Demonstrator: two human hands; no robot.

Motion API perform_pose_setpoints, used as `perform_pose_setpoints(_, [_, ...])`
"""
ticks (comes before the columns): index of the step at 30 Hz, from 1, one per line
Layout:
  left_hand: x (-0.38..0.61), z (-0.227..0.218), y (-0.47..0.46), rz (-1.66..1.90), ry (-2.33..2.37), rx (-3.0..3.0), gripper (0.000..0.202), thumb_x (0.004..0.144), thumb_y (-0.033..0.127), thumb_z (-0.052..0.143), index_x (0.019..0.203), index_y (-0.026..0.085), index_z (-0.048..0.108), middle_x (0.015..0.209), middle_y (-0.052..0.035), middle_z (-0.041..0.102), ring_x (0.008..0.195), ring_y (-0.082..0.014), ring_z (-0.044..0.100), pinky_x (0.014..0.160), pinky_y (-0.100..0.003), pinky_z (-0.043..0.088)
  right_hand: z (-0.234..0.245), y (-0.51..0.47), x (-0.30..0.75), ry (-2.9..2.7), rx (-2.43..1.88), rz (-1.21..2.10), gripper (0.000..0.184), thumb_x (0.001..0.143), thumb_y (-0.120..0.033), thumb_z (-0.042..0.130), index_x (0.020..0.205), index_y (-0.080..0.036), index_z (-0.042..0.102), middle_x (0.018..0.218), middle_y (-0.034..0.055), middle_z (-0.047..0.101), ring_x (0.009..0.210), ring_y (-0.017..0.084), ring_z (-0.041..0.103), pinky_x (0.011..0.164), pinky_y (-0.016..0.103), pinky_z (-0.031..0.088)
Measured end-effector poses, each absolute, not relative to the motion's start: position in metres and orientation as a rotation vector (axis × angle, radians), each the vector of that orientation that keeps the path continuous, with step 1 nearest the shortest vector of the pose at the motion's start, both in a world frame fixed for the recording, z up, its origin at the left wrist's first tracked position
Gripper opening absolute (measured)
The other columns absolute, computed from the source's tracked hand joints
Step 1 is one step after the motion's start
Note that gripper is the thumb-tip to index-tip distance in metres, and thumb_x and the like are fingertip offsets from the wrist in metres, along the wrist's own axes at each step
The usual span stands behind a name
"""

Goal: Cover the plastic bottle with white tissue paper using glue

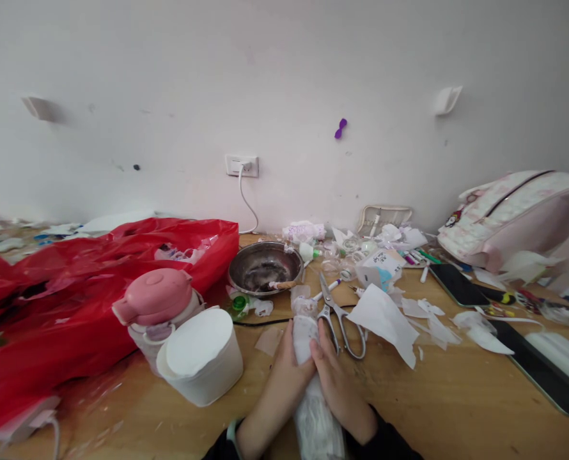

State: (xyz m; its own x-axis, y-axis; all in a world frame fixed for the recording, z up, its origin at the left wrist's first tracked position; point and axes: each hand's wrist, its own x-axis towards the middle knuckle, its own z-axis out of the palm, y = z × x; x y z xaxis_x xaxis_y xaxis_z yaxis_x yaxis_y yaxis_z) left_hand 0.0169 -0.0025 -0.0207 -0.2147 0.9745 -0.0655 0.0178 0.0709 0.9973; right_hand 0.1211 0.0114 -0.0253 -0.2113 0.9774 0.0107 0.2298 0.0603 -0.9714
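My left hand is wrapped round the left side of a long whitish bundle in translucent wrapping, which looks like a bottle but whose kind I cannot make out. From the other side my right hand presses on the same bundle, and the two thumbs come close together on top. The bundle points away from me, its narrower far end beyond my fingers. Just right of it lie metal scissors, blades pointing away. A white marker touches the area near the blades.
To the left stand a white paper tub and a pink-lidded bottle, before a red plastic bag. A metal bowl sits behind. Paper scraps, phones and a backpack lie to the right.
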Motion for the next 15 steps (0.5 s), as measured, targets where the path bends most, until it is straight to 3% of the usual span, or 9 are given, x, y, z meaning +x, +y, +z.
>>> perform_pose_setpoints(5, [0.012,-0.017,-0.001,1.3,1.382,1.068,0.07,0.064,0.033,0.063,0.126,0.012,0.04,0.133,-0.0166,0.048,0.126,-0.0334,0.039,0.107,-0.04,0.027,-0.015,0.008,0.126,-1.529,-1.176,1.292,0.076,0.079,-0.07,0.039,0.139,-0.023,0.039,0.147,0.0061,0.034,0.137,0.026,0.026,0.11,0.05,0.026])
perform_pose_setpoints(10, [0.006,-0.016,-0.004,1.327,1.3,1.021,0.078,0.055,0.03,0.066,0.127,0.013,0.038,0.134,-0.0169,0.047,0.124,-0.0326,0.041,0.106,-0.042,0.029,-0.024,0.008,0.126,-1.326,-0.983,1.465,0.077,0.081,-0.07,0.036,0.143,-0.025,0.029,0.152,0.0021,0.021,0.139,0.022,0.019,0.113,0.044,0.018])
perform_pose_setpoints(13, [0.005,-0.009,-0.01,1.326,1.196,1.016,0.076,0.055,0.03,0.069,0.125,0.016,0.044,0.132,-0.0131,0.049,0.123,-0.0317,0.042,0.106,-0.04,0.029,-0.031,0.01,0.125,-1.19,-0.95,1.483,0.078,0.082,-0.069,0.035,0.145,-0.023,0.025,0.152,0.0025,0.018,0.138,0.021,0.02,0.112,0.041,0.023])
perform_pose_setpoints(15, [0.006,-0.002,-0.016,1.312,1.085,0.956,0.075,0.055,0.029,0.071,0.125,0.017,0.046,0.133,-0.0113,0.049,0.122,-0.0314,0.043,0.103,-0.039,0.033,-0.031,0.011,0.125,-1.173,-0.991,1.404,0.072,0.084,-0.066,0.036,0.142,-0.024,0.033,0.15,0.003,0.027,0.136,0.022,0.026,0.11,0.041,0.029])
